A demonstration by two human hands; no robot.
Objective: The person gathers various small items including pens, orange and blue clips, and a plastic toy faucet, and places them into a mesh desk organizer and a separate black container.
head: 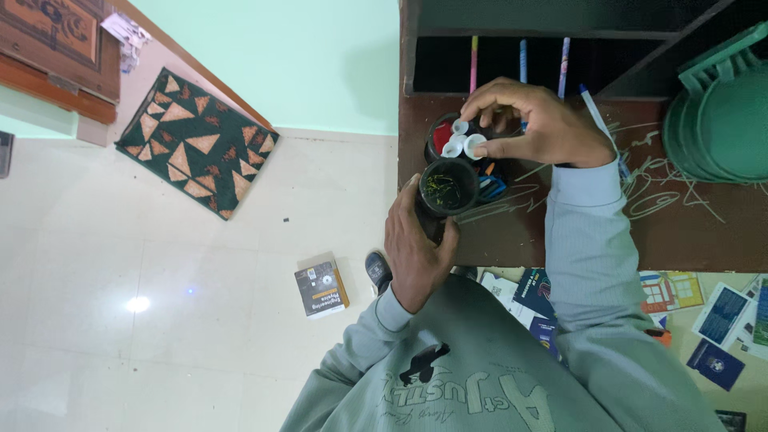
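My left hand (416, 252) grips a black cylindrical pen holder (446, 192) at the near edge of the brown desk (680, 232); yellow scraps lie in its bottom. My right hand (540, 120) is over a second dark round holder (440, 138) that holds red and white caps, with its fingertips pinched on a small white cap (460, 126). Blue items (492, 186) lie on the desk between the two holders.
Pens (522, 60) stand in the dark shelf at the back of the desk. Stacked green plastic chairs (720, 112) are at right. A book (322, 290) lies on the pale tiled floor, a patterned mat (196, 144) farther left. Booklets (716, 316) are scattered under the desk edge.
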